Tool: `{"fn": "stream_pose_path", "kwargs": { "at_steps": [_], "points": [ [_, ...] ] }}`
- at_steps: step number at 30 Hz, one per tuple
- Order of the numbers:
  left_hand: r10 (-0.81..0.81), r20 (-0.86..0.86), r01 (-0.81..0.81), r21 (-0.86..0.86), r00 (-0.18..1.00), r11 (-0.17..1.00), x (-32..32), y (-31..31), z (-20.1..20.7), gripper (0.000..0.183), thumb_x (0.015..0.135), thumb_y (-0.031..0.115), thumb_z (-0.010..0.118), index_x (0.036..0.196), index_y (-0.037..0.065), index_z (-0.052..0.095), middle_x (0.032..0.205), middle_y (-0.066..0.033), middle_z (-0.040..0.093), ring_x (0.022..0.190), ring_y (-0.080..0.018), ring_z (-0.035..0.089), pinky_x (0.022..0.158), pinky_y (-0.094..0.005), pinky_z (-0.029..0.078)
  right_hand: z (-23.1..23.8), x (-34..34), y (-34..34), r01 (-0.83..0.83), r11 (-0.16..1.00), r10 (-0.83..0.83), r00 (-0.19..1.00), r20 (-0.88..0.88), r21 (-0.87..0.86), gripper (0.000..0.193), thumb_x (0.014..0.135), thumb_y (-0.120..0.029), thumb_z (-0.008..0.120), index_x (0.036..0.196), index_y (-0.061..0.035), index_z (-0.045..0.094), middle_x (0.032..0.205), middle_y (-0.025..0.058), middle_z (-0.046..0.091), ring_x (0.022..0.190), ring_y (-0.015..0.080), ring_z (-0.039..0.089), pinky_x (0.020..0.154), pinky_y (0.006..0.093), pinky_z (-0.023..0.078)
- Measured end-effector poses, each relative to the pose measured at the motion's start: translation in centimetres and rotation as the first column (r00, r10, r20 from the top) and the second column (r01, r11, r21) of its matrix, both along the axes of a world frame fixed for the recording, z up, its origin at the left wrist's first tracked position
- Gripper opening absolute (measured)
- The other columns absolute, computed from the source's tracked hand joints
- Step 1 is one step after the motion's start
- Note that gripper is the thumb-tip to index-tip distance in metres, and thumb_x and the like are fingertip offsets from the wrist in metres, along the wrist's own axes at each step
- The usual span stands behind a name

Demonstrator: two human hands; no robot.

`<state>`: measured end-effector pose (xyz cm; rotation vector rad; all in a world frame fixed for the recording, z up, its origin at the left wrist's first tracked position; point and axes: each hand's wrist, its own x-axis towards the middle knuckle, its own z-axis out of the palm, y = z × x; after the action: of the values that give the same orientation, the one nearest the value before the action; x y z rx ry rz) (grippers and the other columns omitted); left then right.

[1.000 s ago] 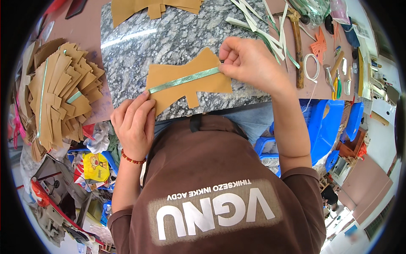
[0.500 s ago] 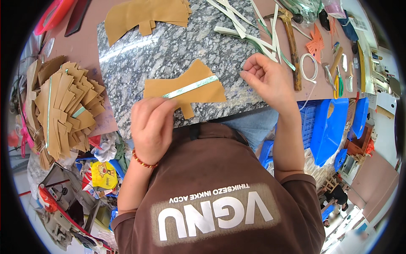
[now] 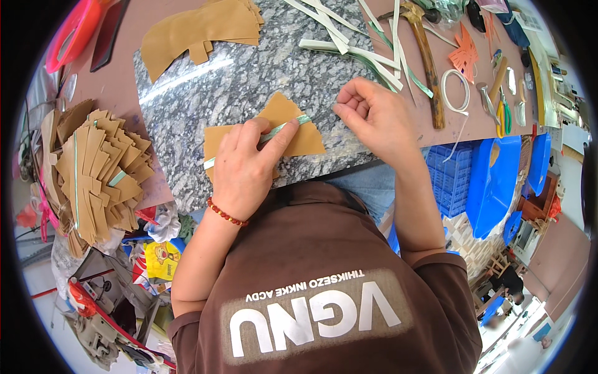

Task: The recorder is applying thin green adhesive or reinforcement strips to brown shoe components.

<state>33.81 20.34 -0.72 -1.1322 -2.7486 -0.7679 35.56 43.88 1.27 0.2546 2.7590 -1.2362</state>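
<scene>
A tan leather-like cut piece (image 3: 308,142) lies on the dark speckled stone slab, with a pale green strip (image 3: 302,119) running slantwise across it. My left hand (image 3: 244,153) rests on the piece, open, its thumb and fingers stretched along the strip and covering its middle. The strip's lower end shows left of the hand. To the right of the piece, my right hand (image 3: 377,118) hovers with curled fingers and the thumb close to them; nothing shows between them.
More tan pieces (image 3: 199,31) lie at the slab's far left; a fanned pile (image 3: 103,177) sits left. White and green strips (image 3: 349,50) lie far right, beside a hammer (image 3: 427,68), white cord (image 3: 455,91) and green-yellow pliers (image 3: 504,115). A blue crate (image 3: 450,181) stands below the table edge.
My left hand has moved up and right from the strip's lower end onto its middle, fingers now laid along it. My right hand has shifted slightly left in the picture, still curled.
</scene>
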Motion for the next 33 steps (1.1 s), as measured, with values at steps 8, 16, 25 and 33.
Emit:
{"fn": "stream_pose_path", "kwargs": {
  "at_steps": [8,16,25,33],
  "points": [
    [-0.05,0.052,0.045,0.082,0.997,0.996,-1.0,0.7,0.5,0.031,0.079,-0.002,0.069,0.108,0.008,0.07,0.091,-0.0085,0.06,0.08,-0.0268,0.061,0.07,-0.0377,0.051,-0.2,0.2,0.0,-0.009,1.0,0.009,0.999,-0.042,0.007,0.014,0.082,-0.017,0.072,0.087,-0.0067,0.064,0.075,0.0039,0.066,0.063,0.0199,0.063,0.059,0.0337,0.048],
    [-0.008,-0.005,0.008,-0.054,1.0,0.999,-1.3,3.2,0.9,0.01,0.083,0.009,0.072,0.09,0.005,0.066,0.082,-0.0085,0.061,0.076,-0.0269,0.063,0.067,-0.0372,0.052,0.3,1.2,-0.5,-0.06,0.995,0.055,0.996,-0.065,-0.078,0.012,0.082,-0.016,0.071,0.089,-0.0071,0.067,0.08,0.005,0.065,0.068,0.0204,0.063,0.064,0.0343,0.048],
    [-0.147,-0.182,0.086,-0.306,0.972,0.948,-1.4,4.5,1.2,0.015,0.072,0.008,0.068,0.081,0.008,0.056,0.076,-0.0065,0.054,0.076,-0.0228,0.063,0.06,-0.033,0.054,-2.1,3.8,-2.2,-0.3,0.935,0.355,0.82,-0.45,0.19,0.021,0.077,-0.017,0.076,0.097,-0.0118,0.073,0.093,-0.0005,0.061,0.079,0.0175,0.059,0.072,0.0343,0.042],
    [-0.019,-0.058,0.023,0.062,0.998,0.998,-2.9,1.9,0.3,0.012,0.081,0.002,0.068,0.092,0.003,0.062,0.081,-0.0097,0.064,0.07,-0.0227,0.064,0.062,-0.0303,0.053,-2.9,4.1,-2.8,-0.256,0.935,0.346,0.808,-0.477,0.245,0.03,0.076,-0.012,0.076,0.105,-0.0098,0.071,0.093,0.0005,0.059,0.079,0.019,0.057,0.07,0.0336,0.041]
  ]
}}
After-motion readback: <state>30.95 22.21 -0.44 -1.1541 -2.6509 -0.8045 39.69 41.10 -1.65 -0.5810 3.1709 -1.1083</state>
